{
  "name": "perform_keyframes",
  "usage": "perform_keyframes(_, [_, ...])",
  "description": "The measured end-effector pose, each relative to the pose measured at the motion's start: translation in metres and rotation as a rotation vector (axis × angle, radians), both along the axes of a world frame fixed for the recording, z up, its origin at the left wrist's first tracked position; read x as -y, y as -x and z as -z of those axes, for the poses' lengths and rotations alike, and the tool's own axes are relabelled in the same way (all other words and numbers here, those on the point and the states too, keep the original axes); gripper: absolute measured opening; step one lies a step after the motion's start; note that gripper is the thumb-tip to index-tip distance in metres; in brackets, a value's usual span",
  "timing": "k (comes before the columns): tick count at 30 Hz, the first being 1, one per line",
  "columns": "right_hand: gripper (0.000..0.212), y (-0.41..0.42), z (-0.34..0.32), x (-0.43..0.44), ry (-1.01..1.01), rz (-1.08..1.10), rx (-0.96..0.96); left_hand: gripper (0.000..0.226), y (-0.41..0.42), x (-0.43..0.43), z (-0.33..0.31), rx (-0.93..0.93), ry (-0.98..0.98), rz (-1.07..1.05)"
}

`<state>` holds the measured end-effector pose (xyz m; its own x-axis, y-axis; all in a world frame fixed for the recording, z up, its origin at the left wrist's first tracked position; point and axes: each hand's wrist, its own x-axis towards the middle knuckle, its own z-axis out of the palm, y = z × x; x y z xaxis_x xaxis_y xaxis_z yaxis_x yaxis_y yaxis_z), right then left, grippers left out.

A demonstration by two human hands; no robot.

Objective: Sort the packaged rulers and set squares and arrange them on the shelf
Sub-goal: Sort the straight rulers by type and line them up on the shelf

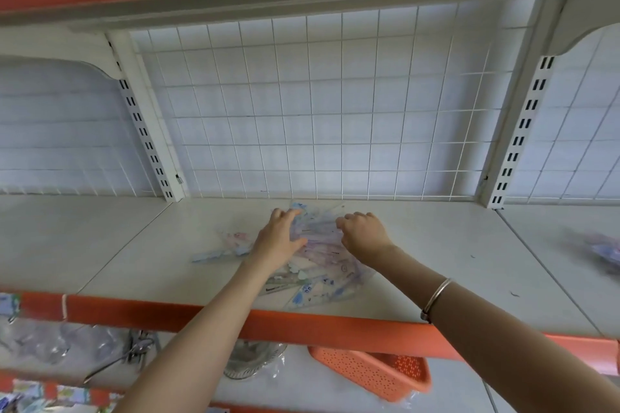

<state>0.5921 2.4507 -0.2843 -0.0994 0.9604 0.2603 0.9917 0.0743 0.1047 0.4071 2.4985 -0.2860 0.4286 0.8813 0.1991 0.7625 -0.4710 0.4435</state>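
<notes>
Overlapping heap of clear-packaged rulers [322,275], pastel prints, flat on shelf [453,261]

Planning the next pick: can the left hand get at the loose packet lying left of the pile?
Probably yes: the loose packet lies beside the left hand on bare shelf, with nothing between them.

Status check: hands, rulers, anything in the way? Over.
Left hand flat on ruler pile. Right hand curled at pile's far edge, grip unclear. Pile unsorted on shelf. Stray packet lies left of it.

In the middle of the frame, a ruler pile [322,275] lies on the shelf [436,261]. The left hand [278,240] rests flat on it. The right hand [364,235] touches it, fingers bent. A basket [372,375] sits lower right.
</notes>
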Motion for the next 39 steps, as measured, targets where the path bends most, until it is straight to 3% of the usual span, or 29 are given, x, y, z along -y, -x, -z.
perform_keyframes(10, [0.023,-0.015,-0.018,0.024,0.08,0.086,-0.135,0.017,-0.011,0.004,0.001,0.085,-0.069,-0.045])
perform_keyframes(12, [0.021,-0.017,-0.02,0.028,0.068,0.093,-0.124,0.023,-0.013,0.006,-0.002,0.08,-0.108,-0.068])
perform_keyframes(16, [0.021,-0.025,-0.023,0.033,0.023,0.144,-0.143,0.057,-0.016,0.01,-0.006,0.074,-0.155,-0.132])
perform_keyframes(26, [0.027,-0.044,-0.027,0.041,0.006,0.226,-0.235,0.048,-0.025,0.004,-0.004,-0.14,0.134,0.094])
perform_keyframes(35, [0.036,-0.042,-0.023,0.039,0.033,0.226,-0.337,0.027,-0.025,0.01,-0.012,-0.165,0.037,0.133])
perform_keyframes(39, [0.034,-0.044,-0.024,0.038,0.012,0.239,-0.346,0.046,-0.029,0.006,-0.016,-0.195,0.053,0.16])
